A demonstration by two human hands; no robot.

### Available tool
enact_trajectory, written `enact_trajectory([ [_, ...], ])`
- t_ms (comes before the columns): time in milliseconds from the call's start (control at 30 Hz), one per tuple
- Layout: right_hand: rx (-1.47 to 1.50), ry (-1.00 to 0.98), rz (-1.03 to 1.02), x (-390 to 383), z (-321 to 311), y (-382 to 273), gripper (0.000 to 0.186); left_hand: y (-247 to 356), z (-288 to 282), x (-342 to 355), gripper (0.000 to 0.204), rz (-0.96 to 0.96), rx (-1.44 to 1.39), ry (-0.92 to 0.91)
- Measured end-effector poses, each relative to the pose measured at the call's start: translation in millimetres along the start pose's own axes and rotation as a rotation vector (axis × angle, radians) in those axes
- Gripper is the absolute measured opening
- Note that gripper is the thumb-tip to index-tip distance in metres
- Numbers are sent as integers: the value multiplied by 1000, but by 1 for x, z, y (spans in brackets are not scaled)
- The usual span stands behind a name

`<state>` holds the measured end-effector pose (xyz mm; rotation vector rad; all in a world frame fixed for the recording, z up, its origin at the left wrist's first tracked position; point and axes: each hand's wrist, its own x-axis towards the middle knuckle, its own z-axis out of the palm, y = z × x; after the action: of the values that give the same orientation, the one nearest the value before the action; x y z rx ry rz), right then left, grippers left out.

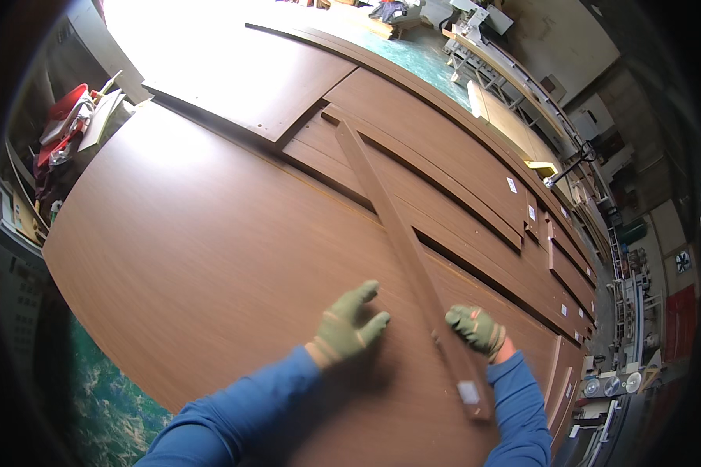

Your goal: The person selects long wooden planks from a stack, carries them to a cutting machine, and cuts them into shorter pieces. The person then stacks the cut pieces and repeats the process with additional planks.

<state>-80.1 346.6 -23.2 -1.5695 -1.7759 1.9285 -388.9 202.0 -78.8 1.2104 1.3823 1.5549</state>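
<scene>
A long, narrow brown wood-grain panel strip (pixel 401 233) lies slantwise across larger brown panels, a white label on its near end. My right hand (pixel 479 332), in a green work glove, is closed on the strip's right edge; the fingertips under it are hidden. To the left of the strip, my left hand (pixel 350 323), gloved alike, hovers over a wide brown panel (pixel 195 233) with thumb and fingers apart and nothing in them. Under the strip's far end rests another narrow brown panel (pixel 436 175).
A smooth brown panel (pixel 257 78) overlaps the others at the back left. Several labelled brown pieces (pixel 565 261) are stacked toward the right. A red container (pixel 66 109) with odds and ends stands at far left. Beyond the stack are a pallet-truck handle (pixel 572 165) and green floor (pixel 420 58).
</scene>
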Motion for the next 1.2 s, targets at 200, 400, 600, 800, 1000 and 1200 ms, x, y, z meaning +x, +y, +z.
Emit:
enact_trajectory([
  [200, 916, -422, 331, -48, 79, 2, 57, 2, -12, 21, 85, -510, -646, -19],
  [400, 460, -322, 366, -71, 114, -22, 48, 18, -13, 18, 51, -755, -1166, -354],
  [600, -226, -427, 46, -25, 52, -62, 17, 18, -9, 19, 33, -815, -677, -288],
  [800, -1046, 762, -275, 164, -86, -139, 93, 10, -5, 14, 25, -777, -678, -211],
  [1000, -1257, 768, -241, 183, -89, -97, 94, 7, -11, 19, 25, -815, -623, -228],
  [1200, -1013, 722, -328, 109, -70, -55, 76, 21, -8, 20, 24, -885, -648, -158],
])
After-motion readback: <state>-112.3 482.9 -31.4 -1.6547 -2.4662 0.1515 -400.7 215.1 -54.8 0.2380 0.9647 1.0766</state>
